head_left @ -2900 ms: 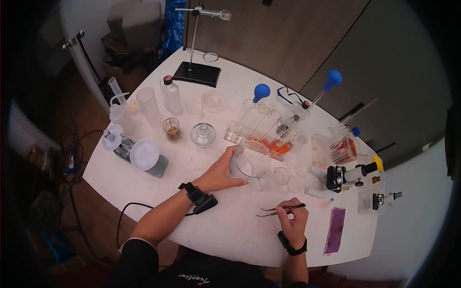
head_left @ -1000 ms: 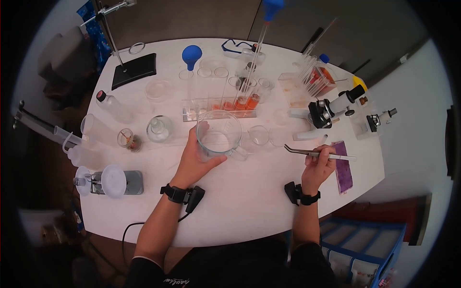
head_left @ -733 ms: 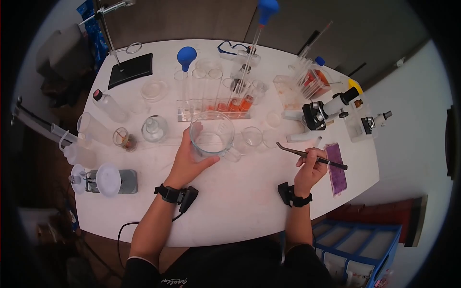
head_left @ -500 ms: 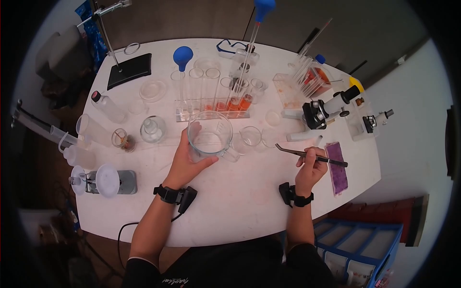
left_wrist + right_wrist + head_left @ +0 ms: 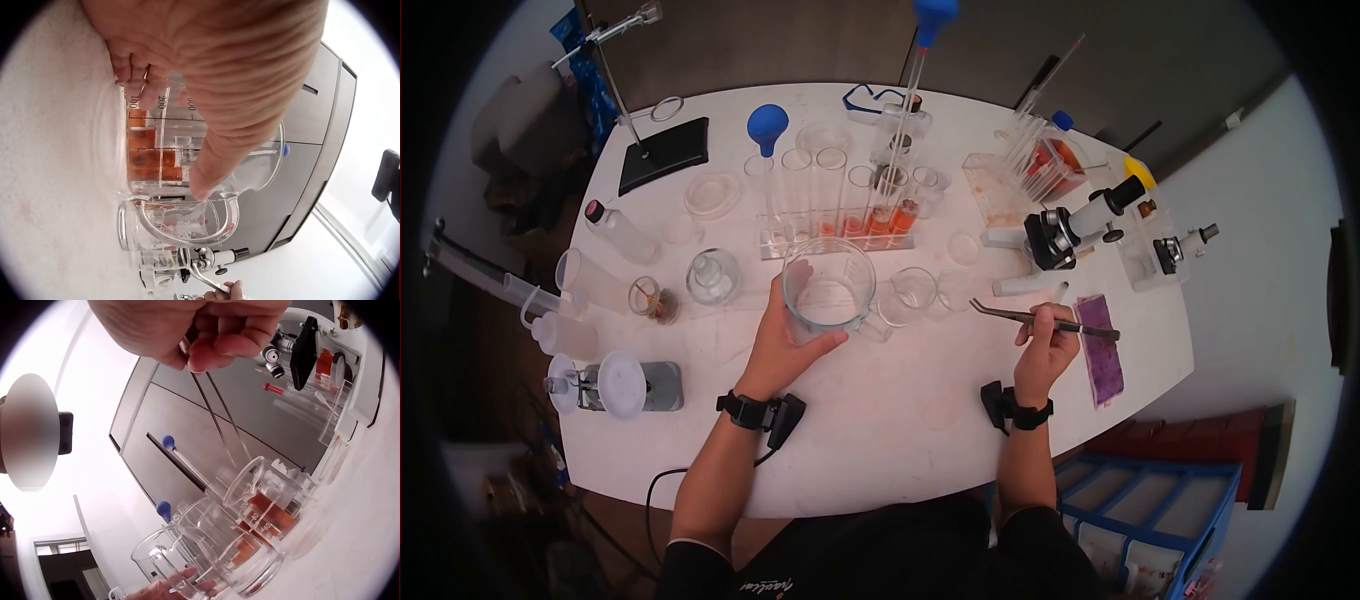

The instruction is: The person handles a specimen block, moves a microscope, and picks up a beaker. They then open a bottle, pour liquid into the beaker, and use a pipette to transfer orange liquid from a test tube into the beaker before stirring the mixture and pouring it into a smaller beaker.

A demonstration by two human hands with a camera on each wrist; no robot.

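Observation:
A large glass beaker with a handle (image 5: 830,285) stands on the white table; my left hand (image 5: 785,335) grips its left side. In the left wrist view the thumb of my left hand (image 5: 219,94) lies along the beaker wall (image 5: 125,156), by the handle. My right hand (image 5: 1045,350) pinches metal tweezers (image 5: 1000,312), their bent tips pointing left above the table. From the right wrist view, the tweezers (image 5: 215,412) hang from my right hand (image 5: 206,331) with their two tips apart, above smaller glass beakers (image 5: 256,500).
Behind the beaker stands a rack (image 5: 785,243) of test tubes, some with orange-red contents. A flask (image 5: 713,280), a balance (image 5: 662,385) and a bottle (image 5: 625,228) are at left. Microscopes (image 5: 1055,238), a purple strip (image 5: 1102,350) and a stand base (image 5: 665,155) surround the work area.
The head view has turned and shifted. My right hand has risen from near the front edge toward the purple strip, tweezers still held. My left hand still grips the beaker.

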